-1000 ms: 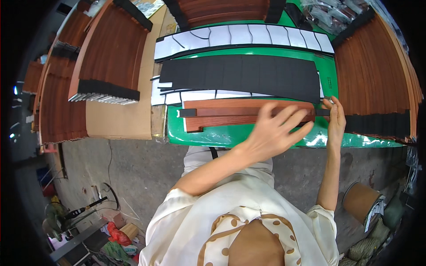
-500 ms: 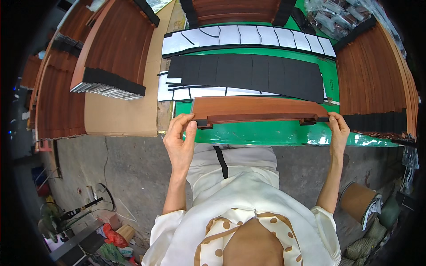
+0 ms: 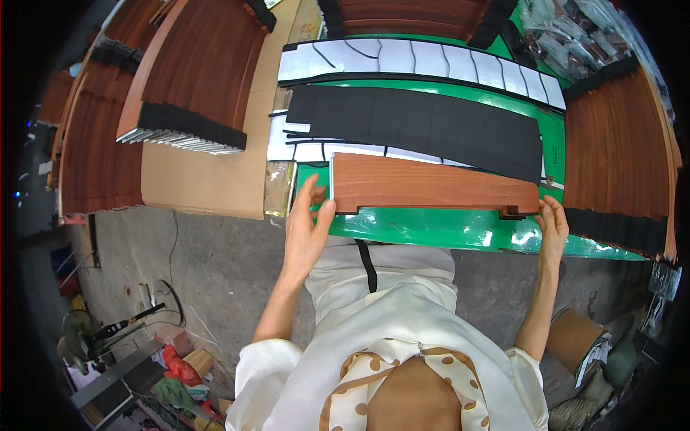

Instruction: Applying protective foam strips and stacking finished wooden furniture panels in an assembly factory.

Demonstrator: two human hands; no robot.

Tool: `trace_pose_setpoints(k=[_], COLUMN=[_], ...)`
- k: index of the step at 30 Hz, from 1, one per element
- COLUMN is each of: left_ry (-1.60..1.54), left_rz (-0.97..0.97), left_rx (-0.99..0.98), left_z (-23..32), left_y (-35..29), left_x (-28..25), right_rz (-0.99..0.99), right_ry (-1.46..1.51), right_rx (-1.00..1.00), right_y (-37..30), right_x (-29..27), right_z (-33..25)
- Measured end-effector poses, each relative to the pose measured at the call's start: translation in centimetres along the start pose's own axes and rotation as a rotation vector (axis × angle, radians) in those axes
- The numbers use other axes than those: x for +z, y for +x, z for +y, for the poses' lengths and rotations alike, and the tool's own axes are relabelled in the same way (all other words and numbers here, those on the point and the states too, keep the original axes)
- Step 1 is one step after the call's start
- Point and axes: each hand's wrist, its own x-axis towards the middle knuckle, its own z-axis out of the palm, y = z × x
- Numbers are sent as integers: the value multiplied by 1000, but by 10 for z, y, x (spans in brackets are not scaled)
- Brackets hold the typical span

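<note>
A reddish-brown wood-grain panel (image 3: 431, 183) lies lengthwise before me, its broad face up, with dark pieces under its near edge. At its left end my left hand (image 3: 307, 233) is open, thumb and fingers apart, the thumb close against the panel's corner. My right hand (image 3: 552, 228) has its fingers closed on the panel's right end. Just beyond lies a long black strip sheet (image 3: 417, 126), overlapping white strips with black lines. Farther back is another white strip sheet (image 3: 424, 61) with black strips across it.
Stacks of wood-grain panels with black ends stand at left (image 3: 205, 72) and right (image 3: 614, 144), with another stack (image 3: 424, 18) at the back. Brown cardboard (image 3: 194, 179) lies beside the green table top (image 3: 431, 226). Plastic-wrapped parts (image 3: 571, 36) are piled at far right.
The panel has tipped so its broad face shows more and its near edge less. My left hand has loosened from its left end and spread its fingers. The view has shifted slightly.
</note>
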Motion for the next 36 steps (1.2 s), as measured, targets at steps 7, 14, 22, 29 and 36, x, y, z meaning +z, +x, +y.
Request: trace_pose_setpoints(k=[7, 14, 22, 29, 36], left_ry=[124, -199, -443, 138, -208], left_rz=[-307, -527, -265, -379, -335], left_rx=[-28, -355, -4, 185, 190], left_z=[0, 3, -4, -12, -27], left_y=[26, 20, 7, 12, 1], left_x=[1, -17, -22, -17, 6], right_rz=[-360, -413, -413, -417, -408], right_ry=[-201, 47, 150, -382, -304], right_rx=[281, 458, -16, -203, -131], right_y=[13, -2, -2, 4, -11], right_x=[-3, -32, -15, -9, 0], right_z=[-15, -18, -50, 6, 0])
